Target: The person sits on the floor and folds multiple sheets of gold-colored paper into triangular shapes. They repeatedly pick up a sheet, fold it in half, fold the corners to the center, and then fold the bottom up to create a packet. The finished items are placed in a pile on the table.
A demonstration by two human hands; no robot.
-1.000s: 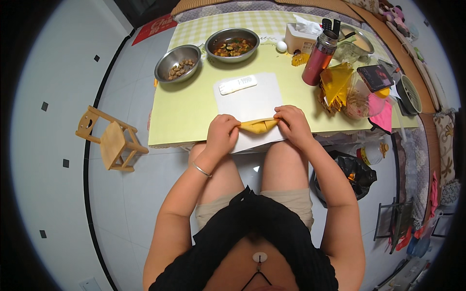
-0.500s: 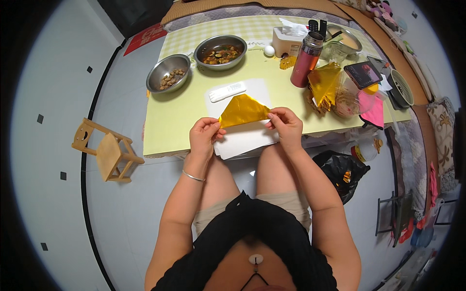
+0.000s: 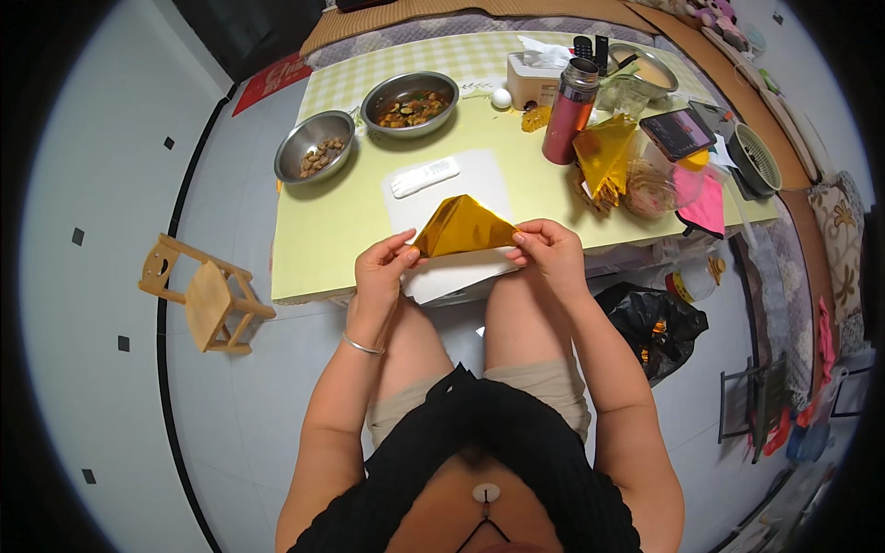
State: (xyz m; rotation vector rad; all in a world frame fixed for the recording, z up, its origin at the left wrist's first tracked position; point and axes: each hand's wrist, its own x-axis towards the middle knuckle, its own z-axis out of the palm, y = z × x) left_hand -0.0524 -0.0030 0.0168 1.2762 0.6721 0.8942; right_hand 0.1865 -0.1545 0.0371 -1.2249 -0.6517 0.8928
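The left hand point(image 3: 380, 269) and right hand point(image 3: 553, 251) pinch opposite lower corners of a shiny gold, folded foil sheet point(image 3: 461, 228), held over the near part of the flat white paper sheet point(image 3: 487, 177). On the paper sheet's far part lies a white oblong packet point(image 3: 425, 178); to the paper sheet's right stands a red metallic cylindrical flask point(image 3: 566, 120).

Shiny gold foil sheet point(image 3: 466, 228), folded; peak points away; held above white paper point(image 3: 489, 184)
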